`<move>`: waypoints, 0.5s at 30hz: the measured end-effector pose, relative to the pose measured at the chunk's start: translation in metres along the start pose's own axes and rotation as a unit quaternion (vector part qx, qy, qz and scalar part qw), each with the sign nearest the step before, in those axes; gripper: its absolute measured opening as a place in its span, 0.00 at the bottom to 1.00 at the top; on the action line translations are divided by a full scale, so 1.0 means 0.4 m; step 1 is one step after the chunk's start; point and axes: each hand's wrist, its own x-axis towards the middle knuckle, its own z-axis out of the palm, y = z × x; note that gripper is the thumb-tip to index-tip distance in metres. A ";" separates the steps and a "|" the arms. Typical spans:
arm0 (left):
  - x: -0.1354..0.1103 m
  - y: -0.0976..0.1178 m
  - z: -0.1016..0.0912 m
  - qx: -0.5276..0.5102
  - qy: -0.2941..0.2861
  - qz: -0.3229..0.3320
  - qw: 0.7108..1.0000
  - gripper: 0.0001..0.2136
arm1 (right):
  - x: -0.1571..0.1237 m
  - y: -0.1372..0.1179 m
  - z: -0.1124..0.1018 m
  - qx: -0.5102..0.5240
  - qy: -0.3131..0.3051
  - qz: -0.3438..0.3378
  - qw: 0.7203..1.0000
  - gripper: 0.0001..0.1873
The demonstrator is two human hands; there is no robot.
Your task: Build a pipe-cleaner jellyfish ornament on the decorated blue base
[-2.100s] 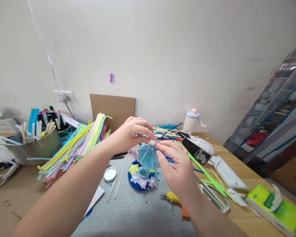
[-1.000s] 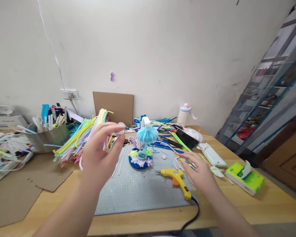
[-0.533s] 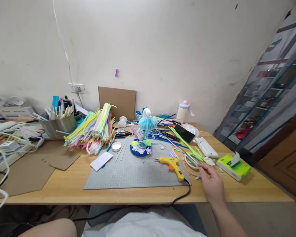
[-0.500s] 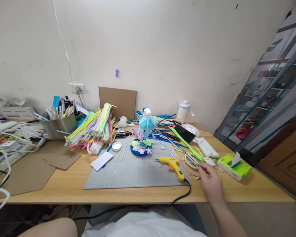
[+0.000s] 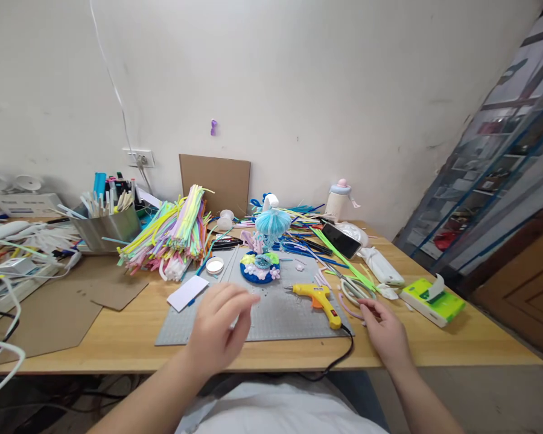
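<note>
My left hand (image 5: 219, 325) is raised over the front of the grey cutting mat (image 5: 271, 325), fingers loosely curled and thumb apart, with nothing visible in it. At the mat's right edge my right hand (image 5: 387, 334) has its thumb and fingertips closed at the pale handles of a pair of scissors (image 5: 353, 292). A yellow hot glue gun (image 5: 315, 292) lies on the mat between the hands. Behind it stands a pipe-cleaner figure with a light-blue fringed top (image 5: 273, 223) on a round dark-blue base (image 5: 256, 276) with small flowers.
A white card (image 5: 187, 293) and a small round lid (image 5: 215, 265) lie left of the base. Bundled pipe cleaners (image 5: 176, 235) and a metal pen holder (image 5: 106, 229) stand further left. A phone (image 5: 341, 241), a white device (image 5: 384, 266) and a green tissue pack (image 5: 434, 300) lie right.
My left hand has come into view from below, over the front of the mat. My right hand stays by the scissors, its fingertips slightly further over their handles. The view has shifted slightly.
</note>
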 end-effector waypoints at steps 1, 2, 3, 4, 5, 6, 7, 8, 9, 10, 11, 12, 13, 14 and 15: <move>0.011 -0.029 0.045 0.017 -0.053 -0.057 0.997 0.13 | 0.000 -0.002 0.000 -0.002 -0.001 0.002 1.000 0.15; 0.016 -0.057 0.085 0.035 -0.110 -0.095 0.989 0.13 | 0.000 -0.004 -0.001 -0.006 -0.003 0.003 1.000 0.15; 0.016 -0.083 0.117 0.047 -0.173 -0.106 0.978 0.16 | 0.000 -0.006 -0.001 -0.011 -0.007 0.004 1.000 0.15; 0.012 -0.103 0.140 0.056 -0.234 -0.100 0.966 0.20 | 0.000 -0.006 -0.002 -0.014 -0.013 0.006 1.000 0.15; 0.006 -0.119 0.154 0.061 -0.284 -0.091 0.953 0.23 | 0.001 -0.007 -0.002 -0.015 -0.019 0.007 1.000 0.15; -0.002 -0.129 0.162 0.066 -0.319 -0.088 0.941 0.25 | 0.002 -0.007 -0.002 -0.014 -0.024 0.008 1.000 0.15; -0.009 -0.134 0.164 0.073 -0.343 -0.088 0.932 0.26 | 0.004 -0.007 -0.002 -0.012 -0.027 0.009 1.000 0.15; -0.015 -0.137 0.162 0.080 -0.356 -0.093 0.926 0.26 | 0.005 -0.009 -0.002 -0.008 -0.029 0.010 0.999 0.15; -0.021 -0.137 0.157 0.090 -0.362 -0.102 0.922 0.26 | 0.005 -0.012 -0.002 -0.006 -0.030 0.014 0.999 0.15; -0.025 -0.136 0.152 0.101 -0.364 -0.111 0.919 0.26 | 0.006 -0.016 -0.003 -0.007 -0.030 0.018 0.999 0.16; -0.030 -0.136 0.146 0.113 -0.363 -0.120 0.917 0.26 | 0.006 -0.021 -0.003 -0.009 -0.029 0.020 0.999 0.16; -0.035 -0.137 0.140 0.126 -0.359 -0.129 0.916 0.26 | 0.005 -0.027 -0.004 -0.012 -0.027 0.020 0.999 0.16; -0.040 -0.139 0.134 0.139 -0.354 -0.139 0.914 0.26 | 0.005 -0.032 -0.006 -0.015 -0.027 0.019 0.999 0.17; -0.046 -0.141 0.130 0.154 -0.348 -0.148 0.913 0.26 | 0.005 -0.037 -0.007 -0.017 -0.026 0.017 0.999 0.17; -0.052 -0.144 0.127 0.168 -0.340 -0.158 0.912 0.26 | 0.005 -0.040 -0.008 -0.018 -0.025 0.015 0.999 0.17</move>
